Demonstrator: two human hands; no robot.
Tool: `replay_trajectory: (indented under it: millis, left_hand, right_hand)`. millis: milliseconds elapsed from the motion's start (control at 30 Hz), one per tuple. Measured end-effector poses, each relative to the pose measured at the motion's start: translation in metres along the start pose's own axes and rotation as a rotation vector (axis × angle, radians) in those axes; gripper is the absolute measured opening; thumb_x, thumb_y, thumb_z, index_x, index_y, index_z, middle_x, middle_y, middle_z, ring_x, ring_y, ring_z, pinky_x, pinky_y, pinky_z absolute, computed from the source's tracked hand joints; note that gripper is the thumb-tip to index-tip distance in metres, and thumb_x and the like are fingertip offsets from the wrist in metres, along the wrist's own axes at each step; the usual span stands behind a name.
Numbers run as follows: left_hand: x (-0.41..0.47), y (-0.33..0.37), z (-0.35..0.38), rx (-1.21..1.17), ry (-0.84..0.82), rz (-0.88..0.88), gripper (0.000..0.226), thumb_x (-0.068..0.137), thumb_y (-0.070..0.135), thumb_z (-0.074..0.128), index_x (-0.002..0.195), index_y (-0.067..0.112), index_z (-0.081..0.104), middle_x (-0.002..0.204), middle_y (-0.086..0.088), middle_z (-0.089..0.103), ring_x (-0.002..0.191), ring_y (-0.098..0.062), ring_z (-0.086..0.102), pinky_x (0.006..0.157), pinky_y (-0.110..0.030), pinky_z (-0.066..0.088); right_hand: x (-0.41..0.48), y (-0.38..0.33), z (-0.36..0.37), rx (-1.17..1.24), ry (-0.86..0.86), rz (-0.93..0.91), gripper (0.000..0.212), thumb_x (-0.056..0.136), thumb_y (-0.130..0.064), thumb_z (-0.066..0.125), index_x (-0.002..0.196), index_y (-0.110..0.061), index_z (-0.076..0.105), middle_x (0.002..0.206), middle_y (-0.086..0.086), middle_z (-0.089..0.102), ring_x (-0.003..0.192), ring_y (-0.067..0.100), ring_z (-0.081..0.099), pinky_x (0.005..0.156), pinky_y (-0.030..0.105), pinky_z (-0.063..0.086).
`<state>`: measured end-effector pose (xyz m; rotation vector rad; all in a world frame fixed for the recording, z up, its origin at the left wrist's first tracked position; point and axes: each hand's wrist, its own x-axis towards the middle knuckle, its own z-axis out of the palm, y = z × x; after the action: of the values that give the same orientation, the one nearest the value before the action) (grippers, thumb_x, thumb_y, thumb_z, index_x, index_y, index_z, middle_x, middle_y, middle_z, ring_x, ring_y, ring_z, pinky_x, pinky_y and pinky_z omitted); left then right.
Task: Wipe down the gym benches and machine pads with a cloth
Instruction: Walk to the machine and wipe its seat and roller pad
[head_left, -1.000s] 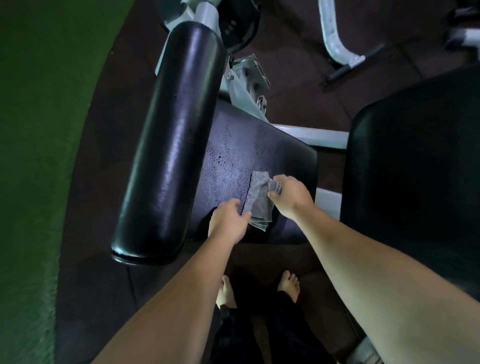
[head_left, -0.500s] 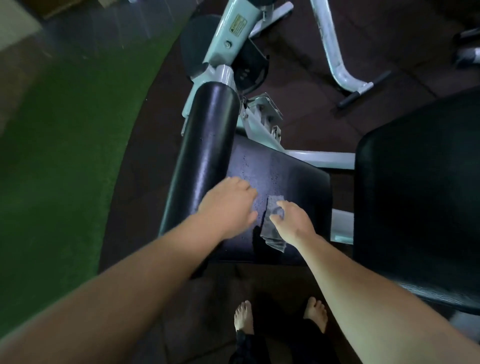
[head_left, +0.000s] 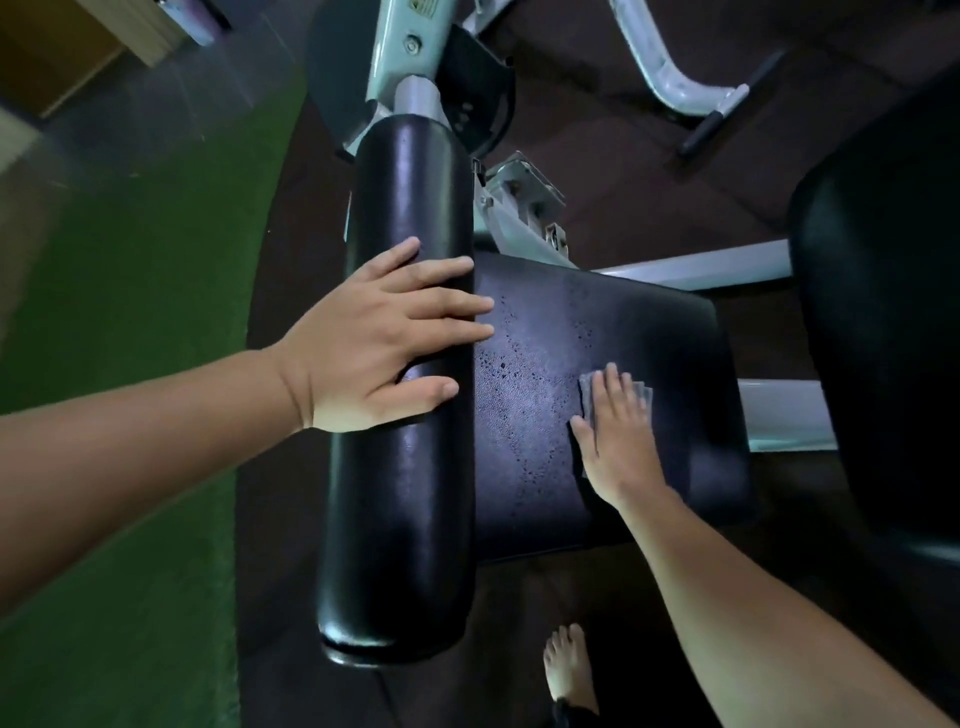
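Observation:
A long black roller pad runs down the middle of the view. My left hand rests flat on it with the fingers spread and straight. To its right lies a flat black seat pad, speckled with droplets near the roller. My right hand presses a small grey cloth flat onto this seat pad; only the cloth's edges show around my fingers.
A large black back pad fills the right side. The pale machine frame and a white bar lie beyond the pads. Green turf covers the floor on the left. My bare foot stands on the dark floor below.
My left hand has left the cloth and moved up onto the roller pad, laid flat. My right hand has flattened onto the cloth. The camera has moved closer and tilted up.

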<state>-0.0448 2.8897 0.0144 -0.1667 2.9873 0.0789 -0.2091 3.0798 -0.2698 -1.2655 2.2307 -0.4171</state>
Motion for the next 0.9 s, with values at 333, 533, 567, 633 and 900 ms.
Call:
replay_trajectory:
  millis: [333, 533, 567, 633, 900]
  left_hand:
    - [-0.001, -0.002, 0.008, -0.034, 0.096, 0.036, 0.055, 0.096, 0.045, 0.041, 0.135, 0.019, 0.069, 0.145, 0.002, 0.062, 0.151, -0.027, 0.04, 0.123, -0.064, 0.02]
    - [0.0, -0.001, 0.007, -0.022, 0.075, 0.024, 0.055, 0.094, 0.043, 0.041, 0.133, 0.018, 0.07, 0.144, 0.001, 0.062, 0.151, -0.028, 0.04, 0.122, -0.065, 0.02]
    - [-0.001, 0.0, 0.008, -0.022, 0.083, 0.021, 0.055, 0.094, 0.043, 0.041, 0.132, 0.018, 0.071, 0.144, 0.001, 0.062, 0.151, -0.028, 0.04, 0.122, -0.065, 0.021]
    - [0.0, 0.0, 0.01, -0.017, 0.093, 0.017, 0.054, 0.092, 0.042, 0.042, 0.132, 0.017, 0.071, 0.144, 0.0, 0.062, 0.15, -0.028, 0.04, 0.121, -0.066, 0.022]
    - [0.002, 0.0, 0.007, 0.017, 0.05, -0.007, 0.062, 0.102, 0.05, 0.028, 0.134, 0.017, 0.07, 0.148, -0.001, 0.059, 0.151, -0.029, 0.039, 0.121, -0.066, 0.023]
  right_hand:
    - [0.026, -0.049, 0.019, -0.115, 0.027, -0.167, 0.079, 0.102, -0.067, 0.008, 0.162, -0.02, -0.012, 0.17, 0.001, -0.02, 0.156, 0.019, -0.021, 0.128, 0.045, -0.005]
    - [0.045, 0.028, -0.001, -0.134, 0.011, -0.255, 0.079, 0.101, -0.061, 0.006, 0.164, -0.014, 0.013, 0.172, 0.007, 0.004, 0.159, 0.025, -0.002, 0.129, 0.046, 0.002]
    - [0.059, 0.041, -0.009, -0.146, 0.031, -0.175, 0.081, 0.101, -0.061, 0.006, 0.164, -0.011, 0.015, 0.172, 0.01, 0.006, 0.159, 0.028, 0.001, 0.129, 0.048, 0.004]
    - [0.092, 0.04, -0.023, -0.118, 0.061, -0.03, 0.084, 0.1, -0.062, 0.008, 0.163, -0.007, 0.015, 0.172, 0.013, 0.006, 0.159, 0.031, 0.003, 0.128, 0.051, 0.004]
    - [0.093, -0.086, -0.004, -0.063, 0.02, -0.265, 0.078, 0.102, -0.062, 0.007, 0.163, -0.014, 0.0, 0.171, 0.005, -0.008, 0.158, 0.022, -0.011, 0.128, 0.047, -0.006]
